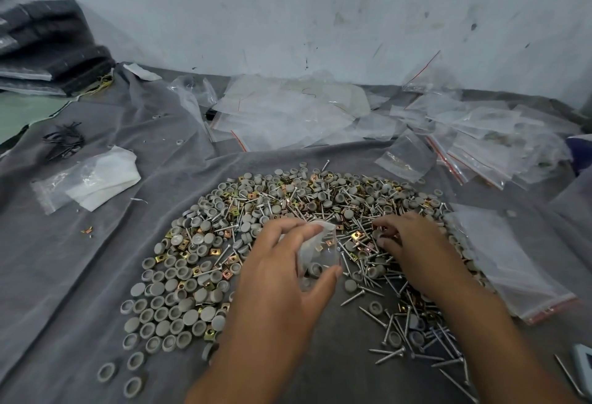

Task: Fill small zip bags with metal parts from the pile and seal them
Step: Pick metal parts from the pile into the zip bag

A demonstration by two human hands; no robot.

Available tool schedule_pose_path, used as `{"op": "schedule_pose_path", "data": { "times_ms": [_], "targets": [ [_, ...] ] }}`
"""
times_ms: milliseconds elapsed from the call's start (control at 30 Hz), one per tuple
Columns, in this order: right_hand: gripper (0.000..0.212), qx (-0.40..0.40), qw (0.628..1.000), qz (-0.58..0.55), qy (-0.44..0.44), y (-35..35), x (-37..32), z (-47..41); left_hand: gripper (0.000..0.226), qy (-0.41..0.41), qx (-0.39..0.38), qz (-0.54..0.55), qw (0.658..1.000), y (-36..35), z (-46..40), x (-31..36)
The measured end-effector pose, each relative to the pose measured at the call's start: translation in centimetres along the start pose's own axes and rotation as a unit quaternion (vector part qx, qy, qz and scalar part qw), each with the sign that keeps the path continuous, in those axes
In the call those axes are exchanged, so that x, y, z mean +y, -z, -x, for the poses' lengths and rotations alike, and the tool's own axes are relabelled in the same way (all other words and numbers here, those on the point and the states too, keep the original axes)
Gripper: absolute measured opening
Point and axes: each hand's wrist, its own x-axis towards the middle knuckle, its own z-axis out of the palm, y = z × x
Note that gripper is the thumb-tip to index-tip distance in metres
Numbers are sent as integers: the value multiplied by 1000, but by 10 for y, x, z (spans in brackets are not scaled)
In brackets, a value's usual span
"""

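A wide pile of parts (243,230) covers the grey cloth: grey round caps, silver screws and brass square clips. My left hand (282,272) holds a small clear zip bag (315,253) above the middle of the pile, fingers curled round it; a few caps and clips show inside. My right hand (413,243) reaches into the pile just right of the bag, its fingertips curled and pinching small parts (379,235).
A stack of empty zip bags (509,262) lies right of the pile. Filled bags with red strips (480,150) are heaped at the back right, loose clear bags (282,115) at the back centre. A crumpled plastic bag (89,182) and black wires (64,141) lie left. The wall stands behind.
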Motion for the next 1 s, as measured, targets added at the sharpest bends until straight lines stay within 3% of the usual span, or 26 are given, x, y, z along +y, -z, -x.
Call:
{"op": "schedule_pose_path", "data": {
  "times_ms": [133, 567, 700, 867, 1000],
  "targets": [
    [16, 34, 999, 8, -14, -2, -4, 1, 48, 1, 4, 5, 1000, 1, 0, 0],
    [16, 59, 996, 27, -65, -4, -19, 4, 46, -4, 7, 10, 1000, 0, 0, -2],
    [5, 60, 997, -16, -54, -3, -14, 4, 46, -5, 6, 3, 1000, 0, 0, -3],
    [7, 136, 988, -67, 11, 5, -11, 1, 50, -7, 8, 1, 1000, 0, 0, -1],
    [10, 42, 999, -15, -23, -5, -8, 1, 49, -7, 7, -3, 1000, 0, 1, 0]
  ]
}}
